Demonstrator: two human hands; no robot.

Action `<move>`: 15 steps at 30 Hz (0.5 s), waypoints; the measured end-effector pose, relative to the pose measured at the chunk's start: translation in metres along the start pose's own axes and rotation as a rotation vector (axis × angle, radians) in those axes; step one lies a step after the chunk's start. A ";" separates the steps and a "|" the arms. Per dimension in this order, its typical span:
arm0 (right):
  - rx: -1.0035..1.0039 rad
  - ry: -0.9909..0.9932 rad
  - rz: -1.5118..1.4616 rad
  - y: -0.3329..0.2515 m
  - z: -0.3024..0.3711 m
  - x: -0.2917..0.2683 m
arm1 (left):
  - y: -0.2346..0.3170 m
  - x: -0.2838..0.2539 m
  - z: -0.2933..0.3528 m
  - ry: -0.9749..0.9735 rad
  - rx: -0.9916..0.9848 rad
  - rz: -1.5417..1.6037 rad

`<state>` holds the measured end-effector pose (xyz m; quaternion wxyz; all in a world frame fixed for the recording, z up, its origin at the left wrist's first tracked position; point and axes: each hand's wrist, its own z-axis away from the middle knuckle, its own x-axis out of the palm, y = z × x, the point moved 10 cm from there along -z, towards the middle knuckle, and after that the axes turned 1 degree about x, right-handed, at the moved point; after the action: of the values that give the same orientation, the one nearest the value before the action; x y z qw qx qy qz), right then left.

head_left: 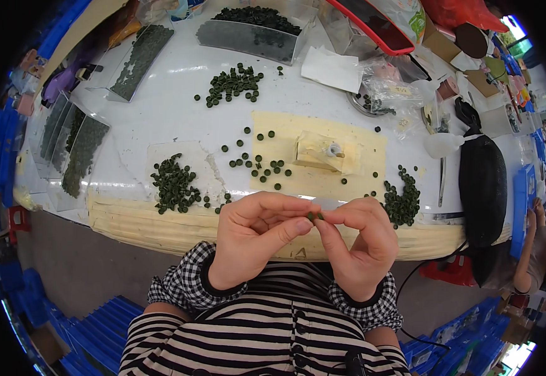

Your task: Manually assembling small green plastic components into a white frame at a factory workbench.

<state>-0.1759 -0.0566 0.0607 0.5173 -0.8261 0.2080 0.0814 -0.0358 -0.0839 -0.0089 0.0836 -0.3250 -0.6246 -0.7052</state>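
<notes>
Close to the table's front edge, my left hand [251, 235] and my right hand [364, 241] meet fingertip to fingertip. Each pinches a small dark green round piece between thumb and forefinger. The left one's green piece [310, 216] nearly touches the right one's green piece [320, 215]; whether they are joined I cannot tell. Left of my hands lies a heap of green pieces [176, 185], and to the right another heap of green pieces [402, 200]. Beyond them, several loose green discs [258, 164] with notched rims are spread by a yellow-taped block [317, 152].
Clear bins of green pieces [251, 31] stand at the back and left. A farther pile [235, 84] lies before them. A phone in a red case [379, 28], plastic bags [392, 94] and a black pouch [483, 188] occupy the right side. Padding [141, 222] lines the front edge.
</notes>
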 end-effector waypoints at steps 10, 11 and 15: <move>0.036 -0.002 -0.070 0.004 0.003 0.005 | 0.009 0.002 0.003 0.003 0.097 -0.116; 0.043 -0.002 -0.081 0.005 0.003 0.005 | 0.009 0.002 0.003 0.005 0.097 -0.123; 0.052 0.010 -0.097 0.006 0.005 0.005 | 0.011 0.002 0.003 0.014 0.120 -0.135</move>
<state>-0.1731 -0.0562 0.0520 0.5410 -0.8219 0.1724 0.0466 -0.0310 -0.0827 0.0013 0.0597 -0.2715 -0.6857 -0.6727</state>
